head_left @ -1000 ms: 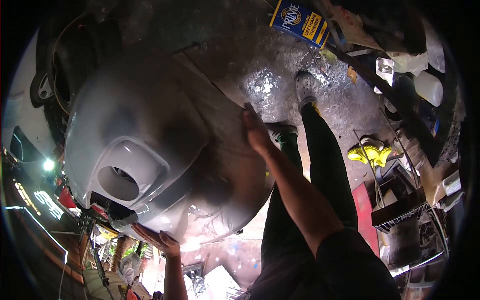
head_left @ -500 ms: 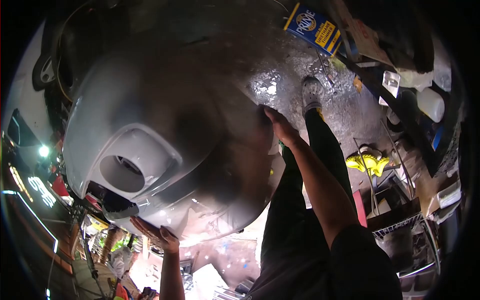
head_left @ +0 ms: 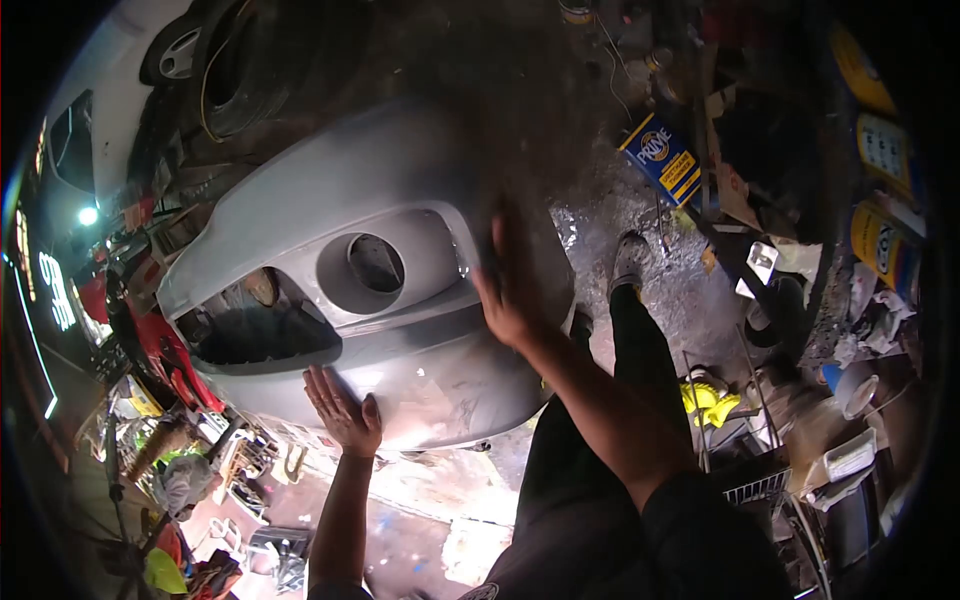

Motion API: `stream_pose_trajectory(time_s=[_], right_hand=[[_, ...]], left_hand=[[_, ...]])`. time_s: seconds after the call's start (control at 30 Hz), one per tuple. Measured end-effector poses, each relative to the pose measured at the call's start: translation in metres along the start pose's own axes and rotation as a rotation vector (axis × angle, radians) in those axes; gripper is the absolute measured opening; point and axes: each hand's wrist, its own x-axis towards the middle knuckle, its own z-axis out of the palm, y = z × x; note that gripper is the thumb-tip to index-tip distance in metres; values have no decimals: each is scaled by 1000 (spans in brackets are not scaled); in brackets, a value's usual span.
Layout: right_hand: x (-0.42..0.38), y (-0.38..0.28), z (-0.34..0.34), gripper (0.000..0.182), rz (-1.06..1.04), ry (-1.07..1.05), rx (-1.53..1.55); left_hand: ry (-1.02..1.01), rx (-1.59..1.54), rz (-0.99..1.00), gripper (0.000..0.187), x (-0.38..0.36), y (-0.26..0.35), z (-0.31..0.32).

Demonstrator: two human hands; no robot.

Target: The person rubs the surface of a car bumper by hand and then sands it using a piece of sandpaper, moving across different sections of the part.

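Note:
A grey car bumper fills the middle of the head view, its curved corner towards me. A round fog-lamp hole sits in a recess of it, with a wide dark opening to the left. My left hand lies at the lower part of the bumper, palm towards it and fingers spread just below the dark opening. My right hand is at the right side of the bumper beside the lamp recess, fingers stretched out and slightly blurred at the tips. Neither hand wraps round the bumper.
A blue and yellow thinner can stands on the wet floor ahead. My shoe is on the floor to the right. Yellow gloves and a wire basket are at the right. Tools and bags clutter the lower left. A tyre is at upper left.
The bumper has turned, bringing the lamp hole right and up and showing more of the dark opening. My right hand has moved from the bumper's far right edge to beside the lamp recess.

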Motion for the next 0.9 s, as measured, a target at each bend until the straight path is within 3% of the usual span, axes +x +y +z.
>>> stream_pose_trajectory(time_s=[0.03,0.13,0.23,0.33,0.43,0.5,0.6,0.63,0.7,0.8,0.83,0.9], right_hand=[[-23,-13,-6,76,47,-25,49],[9,-21,-7,75,133,-143,-194],[138,-25,2,72,14,-154,-192],[159,-17,18,72,-114,-7,-256],[58,-28,5,75,-87,-8,-278],[-26,-23,1,76,-2,-13,-135],[-23,-15,-8,75,54,-32,-197],[11,-1,4,71,228,-10,-6],[95,20,-11,69,518,-189,338],[85,15,7,68,307,129,142],[56,-2,3,69,385,101,153],[-22,-21,7,69,244,123,101]], left_hand=[[5,-3,-1,79,-2,0,-2],[-6,15,-7,79,-5,-3,0],[6,9,-10,80,-2,0,0],[-1,18,5,80,-8,-2,-2],[13,12,-6,81,-5,-4,0],[17,1,-10,81,-7,-2,0],[23,-2,-4,80,-11,-2,-3],[25,0,-2,80,-9,-2,-2],[30,2,1,80,-5,1,0],[29,2,4,79,-3,2,-2],[34,3,4,79,-3,1,-1],[33,6,16,79,-5,0,0]])
